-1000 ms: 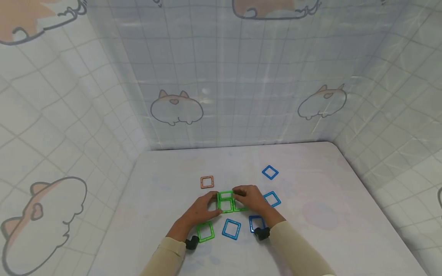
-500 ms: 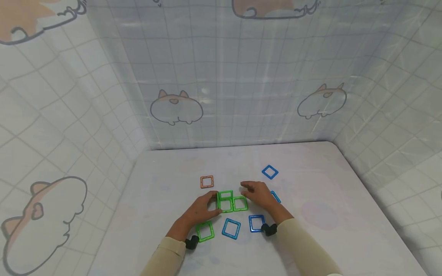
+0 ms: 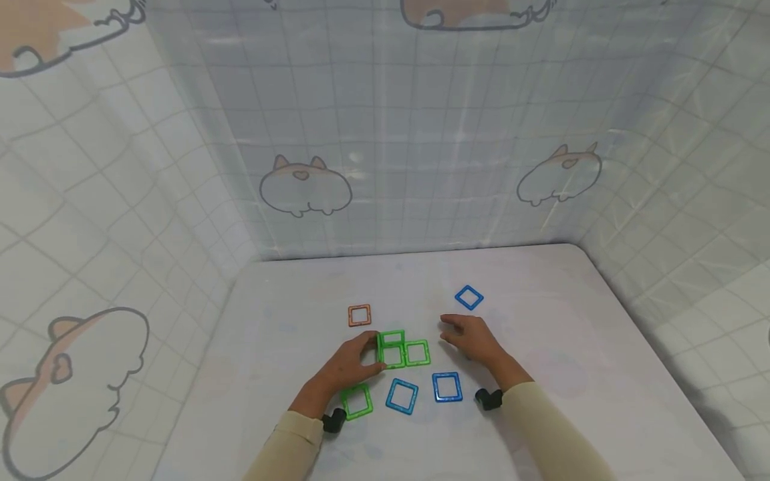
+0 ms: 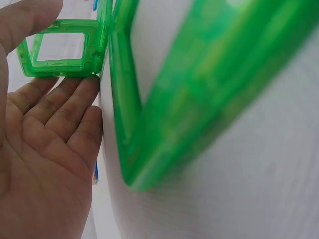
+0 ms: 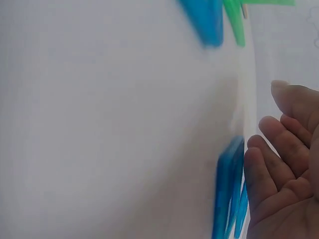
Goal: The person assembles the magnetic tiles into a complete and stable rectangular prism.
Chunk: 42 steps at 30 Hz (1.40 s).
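Observation:
My left hand holds the left side of a small build of green magnetic tiles, thumb in front and fingers behind. Two square tiles of this build lie flat side by side; others stand upright at its left and back. In the left wrist view, the fingertips touch an upright green tile, and the thumb is at its other edge. Right of the build my right hand is over the table, fingers loosely bent with nothing in them. Beside its fingers, in the right wrist view, are blue tiles.
An orange square tile lies behind the build, and a blue tile farther back to the right. Nearer are a loose green tile, a light blue tile and a dark blue tile. Patterned curtains enclose the table.
My right hand has left the green build and moved right, covering a blue tile that showed earlier. The left hand keeps its hold on the build.

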Motion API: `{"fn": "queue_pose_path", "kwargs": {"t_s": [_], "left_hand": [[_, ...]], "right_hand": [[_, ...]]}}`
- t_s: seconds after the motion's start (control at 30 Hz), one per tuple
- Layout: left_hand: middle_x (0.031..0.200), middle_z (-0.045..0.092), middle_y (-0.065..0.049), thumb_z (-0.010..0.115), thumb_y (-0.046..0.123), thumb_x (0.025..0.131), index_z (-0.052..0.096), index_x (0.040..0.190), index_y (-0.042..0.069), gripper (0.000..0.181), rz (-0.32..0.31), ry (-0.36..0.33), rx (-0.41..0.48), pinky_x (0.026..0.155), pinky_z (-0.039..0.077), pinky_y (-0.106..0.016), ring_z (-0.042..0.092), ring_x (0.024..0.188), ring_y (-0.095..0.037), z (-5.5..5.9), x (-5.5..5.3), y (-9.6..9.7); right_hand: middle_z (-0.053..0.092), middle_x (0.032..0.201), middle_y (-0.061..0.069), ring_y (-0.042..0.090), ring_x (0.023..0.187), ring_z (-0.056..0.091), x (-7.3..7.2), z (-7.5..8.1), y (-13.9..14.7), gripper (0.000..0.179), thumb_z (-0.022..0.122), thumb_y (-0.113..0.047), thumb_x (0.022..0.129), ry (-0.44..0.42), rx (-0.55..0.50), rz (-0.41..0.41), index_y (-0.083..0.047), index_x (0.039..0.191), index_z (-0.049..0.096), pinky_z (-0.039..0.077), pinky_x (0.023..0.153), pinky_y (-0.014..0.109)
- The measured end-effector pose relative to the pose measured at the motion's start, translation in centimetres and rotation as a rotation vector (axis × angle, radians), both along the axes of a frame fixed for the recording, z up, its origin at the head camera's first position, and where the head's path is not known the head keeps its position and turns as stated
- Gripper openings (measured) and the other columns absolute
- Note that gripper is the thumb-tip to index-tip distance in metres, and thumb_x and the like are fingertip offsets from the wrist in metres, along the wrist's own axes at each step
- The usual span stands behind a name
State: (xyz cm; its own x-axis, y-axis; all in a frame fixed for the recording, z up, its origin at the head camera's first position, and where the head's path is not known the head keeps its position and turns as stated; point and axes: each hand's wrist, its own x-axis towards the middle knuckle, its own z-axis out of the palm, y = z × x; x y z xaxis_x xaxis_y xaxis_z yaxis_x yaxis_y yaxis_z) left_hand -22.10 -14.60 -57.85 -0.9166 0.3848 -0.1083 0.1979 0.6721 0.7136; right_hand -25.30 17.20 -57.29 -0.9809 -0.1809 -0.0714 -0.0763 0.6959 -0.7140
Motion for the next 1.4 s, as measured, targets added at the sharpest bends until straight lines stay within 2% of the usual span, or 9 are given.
{"fn": "queue_pose_path", "kwargs": {"t_s": [0.4, 0.77, 1.13, 1.4], "left_hand": [[0.145, 0.053, 0.000, 0.075, 0.049, 0.086, 0.044, 0.149, 0.017, 0.077, 0.009, -0.012, -0.017, 0.114, 0.037, -0.049, 0.045, 0.139, -0.022, -0.1, -0.3, -0.1], [0.145, 0.054, 0.001, 0.075, 0.048, 0.086, 0.045, 0.147, 0.018, 0.075, 0.000, -0.020, -0.018, 0.114, 0.037, -0.048, 0.045, 0.139, -0.022, 0.2, -0.4, 0.2], [0.146, 0.053, 0.001, 0.076, 0.047, 0.086, 0.045, 0.148, 0.018, 0.075, 0.006, -0.021, -0.024, 0.114, 0.038, -0.049, 0.045, 0.139, -0.023, 0.3, -0.7, 0.1], [0.142, 0.056, 0.001, 0.075, 0.047, 0.086, 0.046, 0.147, 0.016, 0.074, -0.012, 0.000, -0.002, 0.114, 0.038, -0.047, 0.048, 0.136, -0.021, 0.1, -0.9, 0.1]], "right_hand": [[0.062, 0.137, 0.004, 0.028, 0.127, 0.058, 0.2, -0.4, 2.8, 0.046, 0.075, -0.026, 0.090, 0.008, 0.042, -0.025, -0.015, 0.134, 0.064, 0.048, 0.104, 0.047], [0.066, 0.131, 0.007, 0.032, 0.127, 0.058, 1.8, 0.3, 4.6, 0.041, 0.075, -0.024, 0.090, 0.036, 0.099, -0.023, -0.012, 0.128, 0.068, 0.048, 0.103, 0.050], [0.065, 0.133, 0.010, 0.034, 0.127, 0.057, 2.8, 0.3, 6.4, 0.038, 0.074, -0.024, 0.090, 0.018, 0.102, -0.039, -0.012, 0.126, 0.069, 0.049, 0.101, 0.050], [0.060, 0.139, 0.014, 0.038, 0.132, 0.051, 3.5, 0.4, 6.7, 0.047, 0.077, -0.026, 0.088, -0.039, 0.144, -0.078, -0.012, 0.132, 0.066, 0.045, 0.105, 0.054]]}}
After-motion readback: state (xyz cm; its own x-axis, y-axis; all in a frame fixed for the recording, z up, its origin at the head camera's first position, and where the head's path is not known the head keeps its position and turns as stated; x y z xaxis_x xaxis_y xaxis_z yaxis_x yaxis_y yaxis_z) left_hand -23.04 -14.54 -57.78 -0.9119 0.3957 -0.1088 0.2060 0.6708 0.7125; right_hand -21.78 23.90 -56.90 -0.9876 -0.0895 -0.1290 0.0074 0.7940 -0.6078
